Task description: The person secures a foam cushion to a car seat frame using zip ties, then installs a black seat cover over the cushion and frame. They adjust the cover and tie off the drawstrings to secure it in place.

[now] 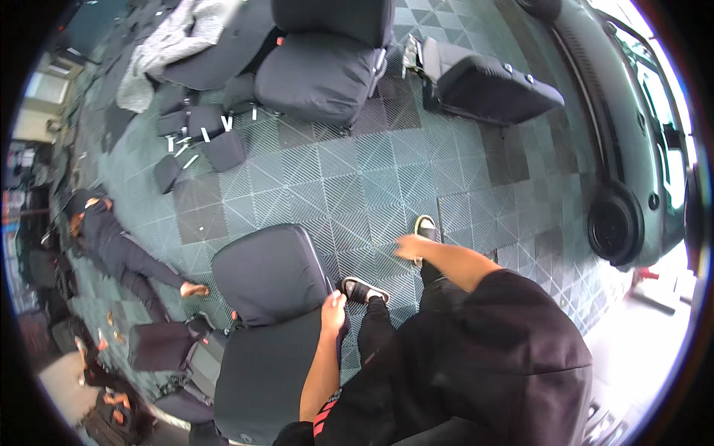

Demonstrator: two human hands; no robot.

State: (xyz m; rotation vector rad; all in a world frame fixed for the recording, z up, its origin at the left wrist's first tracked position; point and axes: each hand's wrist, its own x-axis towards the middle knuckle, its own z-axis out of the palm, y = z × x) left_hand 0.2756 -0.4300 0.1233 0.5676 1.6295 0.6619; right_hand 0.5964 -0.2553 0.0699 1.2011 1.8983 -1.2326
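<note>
A black car seat [269, 275] stands on the floor just left of my legs, its backrest [264, 375] towards the lower edge. Fingers curled, my left hand [332, 316] is at the seat's right side, near where cushion and backrest meet. Whether it grips the cover's edge or something small is hidden. My right hand [413, 246] hangs away from the seat, above my sandalled foot, with fingers stretched and nothing visible in it. A red buckle [234, 316] shows at the seat's far side.
Further seats, a black one [316, 78] and a tipped one [494, 89], stand ahead. Dark headrests [224, 151] lie at upper left. A person in dark clothes [123, 249] is on the tiled floor [357, 186] at left. A dark vehicle [625, 141] is at right.
</note>
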